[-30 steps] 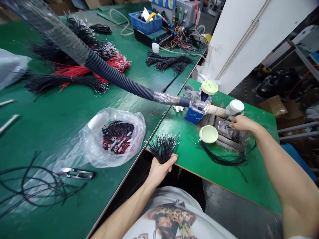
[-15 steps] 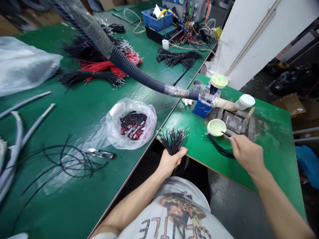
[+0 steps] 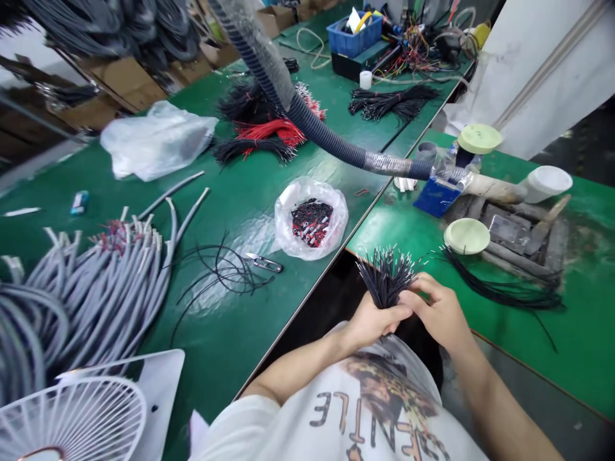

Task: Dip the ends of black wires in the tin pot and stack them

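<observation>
Bundle (image 3: 384,282) of thin black wires is standing roughly upright, its pale tips fanning out at the top; it is being held in front of the shirt (image 3: 355,390), near the corner of the side table (image 3: 528,358). Left hand (image 3: 377,320) is gripping it, fingers wrapping around the lower part. Right hand (image 3: 439,310) is reaching to the bundle's right edge, fingers bending, a few tips poking out beside them. Whether it is pinching any wires, I cannot tell; fingers and bundle are overlapping.

Side table: loose wires (image 3: 504,292) are lying in a curve, one end resting just beside the pale green dish (image 3: 467,235). Dish is sitting next to a metal block (image 3: 509,230); a scraper (image 3: 548,221) is lying at the block's far side from the dish. White tub (image 3: 548,182) is standing behind. Hose (image 3: 331,137) is arching over the bench (image 3: 250,339) and running past the blue box (image 3: 436,195).

Bench: open clear bag (image 3: 283,237) is holding small black and red pieces (image 3: 312,221). Snips (image 3: 264,262) are lying near it, just beside loops (image 3: 221,275) of black wire. Grey cables (image 3: 110,288) are lying heaped at left, a white fan (image 3: 96,410) showing in the near corner. Red wires (image 3: 276,131) are lying piled with black ones farther back.
</observation>
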Action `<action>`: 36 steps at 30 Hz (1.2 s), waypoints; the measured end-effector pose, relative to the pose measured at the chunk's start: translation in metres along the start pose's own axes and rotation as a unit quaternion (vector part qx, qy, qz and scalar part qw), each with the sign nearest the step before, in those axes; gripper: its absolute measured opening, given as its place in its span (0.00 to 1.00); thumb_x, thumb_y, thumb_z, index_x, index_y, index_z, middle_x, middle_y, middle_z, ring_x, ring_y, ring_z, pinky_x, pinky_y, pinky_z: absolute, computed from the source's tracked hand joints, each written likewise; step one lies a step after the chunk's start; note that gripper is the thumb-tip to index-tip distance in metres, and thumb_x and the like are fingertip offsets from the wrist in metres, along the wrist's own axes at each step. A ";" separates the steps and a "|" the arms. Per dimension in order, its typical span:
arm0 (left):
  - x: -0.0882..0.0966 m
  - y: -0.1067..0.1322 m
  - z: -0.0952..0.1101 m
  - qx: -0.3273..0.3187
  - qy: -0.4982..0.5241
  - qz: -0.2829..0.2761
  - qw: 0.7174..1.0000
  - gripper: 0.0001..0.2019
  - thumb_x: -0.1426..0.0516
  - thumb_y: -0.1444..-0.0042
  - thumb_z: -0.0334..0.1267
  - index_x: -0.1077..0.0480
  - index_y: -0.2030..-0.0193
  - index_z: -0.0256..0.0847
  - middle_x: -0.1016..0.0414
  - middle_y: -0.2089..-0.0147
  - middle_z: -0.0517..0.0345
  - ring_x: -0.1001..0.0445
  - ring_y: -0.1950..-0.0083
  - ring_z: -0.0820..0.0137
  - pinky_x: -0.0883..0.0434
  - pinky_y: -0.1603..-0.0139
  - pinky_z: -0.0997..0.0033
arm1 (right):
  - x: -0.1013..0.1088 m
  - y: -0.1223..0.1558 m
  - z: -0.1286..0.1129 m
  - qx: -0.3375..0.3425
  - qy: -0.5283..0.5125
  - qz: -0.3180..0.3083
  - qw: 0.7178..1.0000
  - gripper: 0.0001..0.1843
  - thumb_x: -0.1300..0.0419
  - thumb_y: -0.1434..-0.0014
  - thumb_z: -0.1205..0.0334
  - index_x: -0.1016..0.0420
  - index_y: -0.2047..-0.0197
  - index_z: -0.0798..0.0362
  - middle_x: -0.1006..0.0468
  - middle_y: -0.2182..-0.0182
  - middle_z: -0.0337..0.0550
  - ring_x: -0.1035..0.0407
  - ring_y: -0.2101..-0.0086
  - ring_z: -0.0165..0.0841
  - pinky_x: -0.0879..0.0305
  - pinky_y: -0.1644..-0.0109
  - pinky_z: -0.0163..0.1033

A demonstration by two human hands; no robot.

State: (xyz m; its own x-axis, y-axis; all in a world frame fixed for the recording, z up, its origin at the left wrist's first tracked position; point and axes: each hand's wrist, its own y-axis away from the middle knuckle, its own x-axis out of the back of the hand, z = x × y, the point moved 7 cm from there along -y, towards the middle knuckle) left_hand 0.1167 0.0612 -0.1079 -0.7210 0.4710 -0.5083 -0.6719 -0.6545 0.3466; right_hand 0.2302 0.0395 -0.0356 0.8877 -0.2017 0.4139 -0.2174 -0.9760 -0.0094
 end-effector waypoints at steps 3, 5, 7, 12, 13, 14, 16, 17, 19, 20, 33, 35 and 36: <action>-0.001 0.003 0.001 -0.005 -0.016 -0.003 1.000 0.26 0.30 0.56 0.57 0.35 0.82 0.38 0.40 0.88 0.65 0.47 0.87 0.81 0.54 0.84 0.74 | -0.011 -0.002 0.010 -0.030 -0.084 0.029 0.996 0.17 0.36 0.39 0.55 0.28 0.77 0.51 0.31 0.75 0.38 0.35 0.71 0.32 0.38 0.65 0.38; 0.001 0.003 0.003 -0.017 -0.012 0.011 1.000 0.29 0.33 0.54 0.61 0.36 0.84 0.38 0.41 0.89 0.63 0.48 0.87 0.81 0.54 0.84 0.73 | -0.011 0.001 0.016 -0.041 -0.118 0.053 0.991 0.18 0.35 0.40 0.54 0.29 0.78 0.52 0.32 0.76 0.37 0.36 0.71 0.31 0.39 0.66 0.37; 0.004 0.003 0.004 -0.028 0.013 0.036 0.999 0.31 0.37 0.50 0.65 0.34 0.84 0.37 0.41 0.89 0.62 0.49 0.88 0.81 0.54 0.84 0.73 | -0.011 0.004 0.020 -0.049 -0.148 0.062 0.986 0.16 0.34 0.40 0.55 0.27 0.77 0.52 0.30 0.75 0.38 0.34 0.70 0.31 0.37 0.64 0.37; 0.006 0.003 -0.001 -0.028 0.080 0.074 0.994 0.30 0.39 0.49 0.66 0.29 0.77 0.35 0.37 0.88 0.61 0.50 0.88 0.81 0.51 0.84 0.74 | -0.014 0.009 0.021 -0.056 -0.177 0.070 0.980 0.13 0.35 0.39 0.55 0.24 0.73 0.51 0.24 0.70 0.41 0.29 0.66 0.34 0.33 0.59 0.40; 0.005 0.003 -0.001 -0.028 0.076 0.069 0.994 0.30 0.38 0.48 0.65 0.30 0.79 0.36 0.37 0.89 0.61 0.50 0.88 0.81 0.51 0.84 0.74 | -0.013 0.010 0.021 -0.052 -0.173 0.079 0.980 0.13 0.35 0.39 0.55 0.24 0.73 0.51 0.24 0.70 0.41 0.29 0.66 0.34 0.33 0.59 0.40; 0.004 0.004 -0.001 -0.030 0.070 0.066 0.995 0.29 0.37 0.49 0.64 0.31 0.80 0.36 0.38 0.89 0.61 0.49 0.88 0.81 0.52 0.83 0.74 | -0.012 0.010 0.020 -0.048 -0.166 0.088 0.981 0.13 0.35 0.39 0.55 0.24 0.73 0.51 0.25 0.70 0.41 0.29 0.66 0.34 0.33 0.59 0.39; 0.003 0.005 -0.001 -0.038 0.053 0.063 0.996 0.28 0.35 0.49 0.61 0.32 0.82 0.36 0.39 0.89 0.62 0.49 0.87 0.82 0.53 0.83 0.74 | -0.010 0.012 0.019 -0.042 -0.150 0.100 0.983 0.14 0.35 0.38 0.56 0.23 0.74 0.50 0.25 0.71 0.41 0.30 0.66 0.33 0.33 0.60 0.39; 0.004 0.005 -0.001 -0.043 0.047 0.066 0.996 0.27 0.35 0.49 0.59 0.32 0.82 0.36 0.39 0.89 0.63 0.49 0.87 0.81 0.53 0.83 0.74 | -0.010 0.013 0.019 -0.040 -0.142 0.104 0.984 0.14 0.36 0.38 0.56 0.22 0.74 0.50 0.25 0.71 0.41 0.29 0.66 0.33 0.33 0.60 0.39; 0.005 0.007 -0.001 -0.048 0.037 0.072 0.996 0.25 0.35 0.48 0.58 0.30 0.79 0.36 0.37 0.88 0.63 0.48 0.87 0.81 0.53 0.83 0.74 | -0.008 0.015 0.020 -0.037 -0.134 0.112 0.984 0.14 0.36 0.37 0.56 0.21 0.74 0.50 0.24 0.71 0.42 0.28 0.65 0.34 0.32 0.59 0.39; 0.005 0.007 -0.002 -0.047 0.032 0.073 0.996 0.25 0.36 0.47 0.58 0.29 0.77 0.36 0.36 0.87 0.62 0.48 0.87 0.81 0.53 0.83 0.74 | -0.007 0.017 0.021 -0.038 -0.133 0.116 0.984 0.15 0.37 0.37 0.55 0.20 0.74 0.50 0.23 0.70 0.43 0.27 0.64 0.35 0.31 0.58 0.39; 0.008 0.010 -0.012 -0.053 -0.004 0.079 0.995 0.22 0.36 0.45 0.55 0.25 0.71 0.34 0.26 0.80 0.57 0.44 0.85 0.82 0.49 0.82 0.74 | -0.004 0.021 0.038 -0.082 -0.166 0.165 0.969 0.18 0.37 0.38 0.50 0.23 0.74 0.52 0.23 0.68 0.44 0.28 0.64 0.36 0.32 0.59 0.39; 0.007 0.010 -0.012 -0.063 -0.003 0.077 0.995 0.23 0.36 0.45 0.55 0.27 0.75 0.34 0.27 0.81 0.57 0.44 0.85 0.82 0.48 0.82 0.75 | -0.013 0.023 0.035 -0.091 -0.151 0.146 0.973 0.17 0.37 0.38 0.49 0.21 0.71 0.52 0.22 0.67 0.44 0.27 0.64 0.36 0.31 0.59 0.40; 0.007 0.009 -0.012 -0.065 -0.002 0.076 0.995 0.23 0.36 0.44 0.55 0.28 0.76 0.34 0.27 0.81 0.56 0.43 0.86 0.82 0.47 0.82 0.75 | -0.017 0.024 0.033 -0.095 -0.152 0.145 0.973 0.16 0.37 0.38 0.49 0.20 0.70 0.52 0.21 0.67 0.45 0.27 0.64 0.36 0.31 0.59 0.40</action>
State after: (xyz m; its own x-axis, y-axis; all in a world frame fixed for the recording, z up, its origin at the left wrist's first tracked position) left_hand 0.1075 0.0513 -0.1177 -0.8131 0.3632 -0.4549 -0.5283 -0.7886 0.3147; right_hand 0.2237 0.0164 -0.0730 0.8508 -0.5092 0.1298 -0.5219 -0.8477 0.0950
